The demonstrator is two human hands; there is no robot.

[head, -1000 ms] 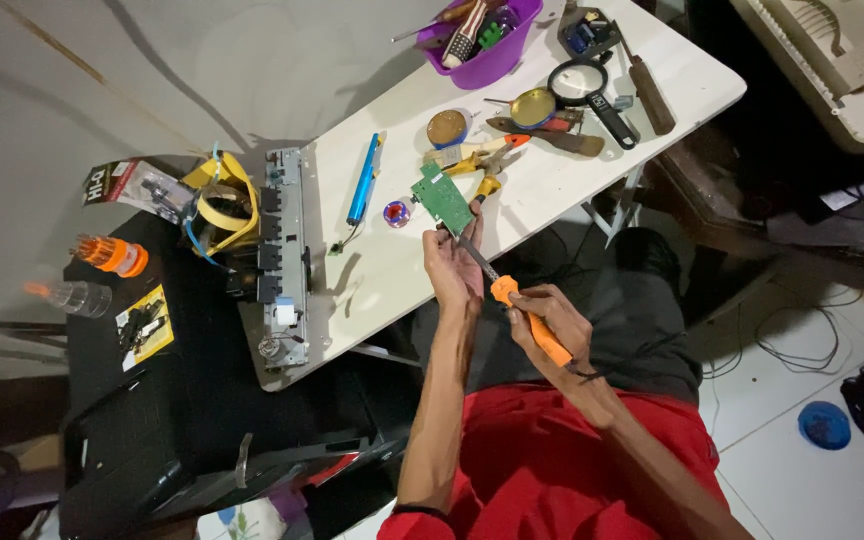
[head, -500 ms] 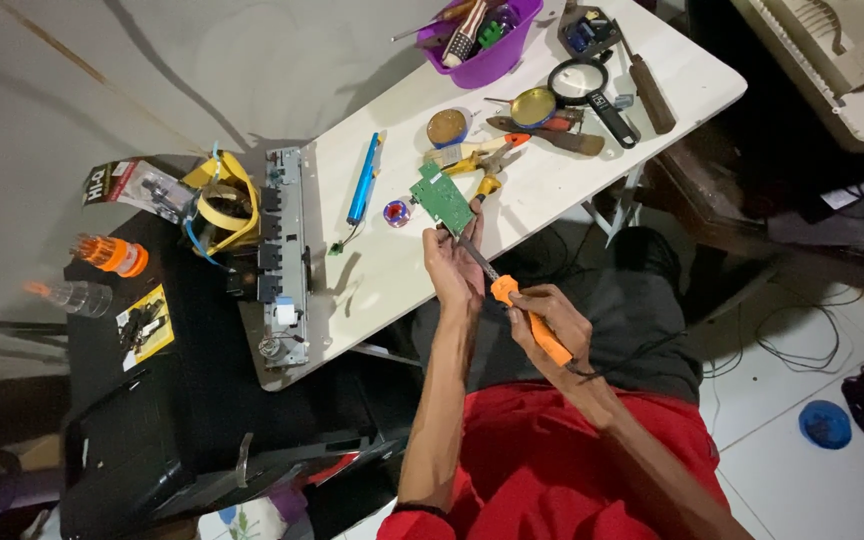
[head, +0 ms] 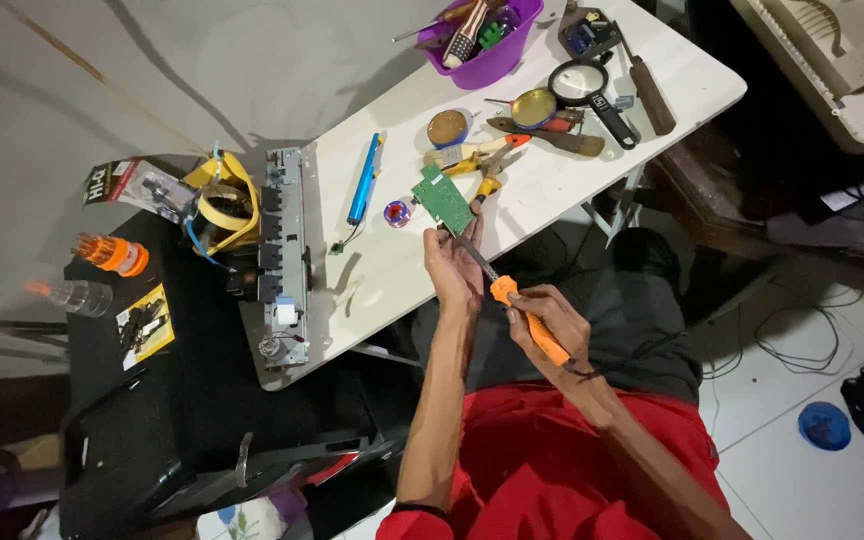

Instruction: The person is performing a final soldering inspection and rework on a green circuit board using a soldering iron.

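Note:
My left hand (head: 452, 268) holds a small green circuit board (head: 443, 199) over the near edge of the white table (head: 402, 270). My right hand (head: 550, 322) grips the orange handle of a soldering iron (head: 525, 318). Its dark metal shaft runs up past my left hand, and the tip lies against the lower edge of the board. A black cord trails from the handle down over my lap.
On the table lie a blue pen-like tool (head: 363, 179), a small spool (head: 396, 213), yellow-handled pliers (head: 480, 163), a round tin (head: 447, 128), a magnifying glass (head: 584, 82) and a purple bin of tools (head: 482, 40). A grey metal printer part (head: 283, 250) and yellow ribbon cable (head: 224, 200) sit left.

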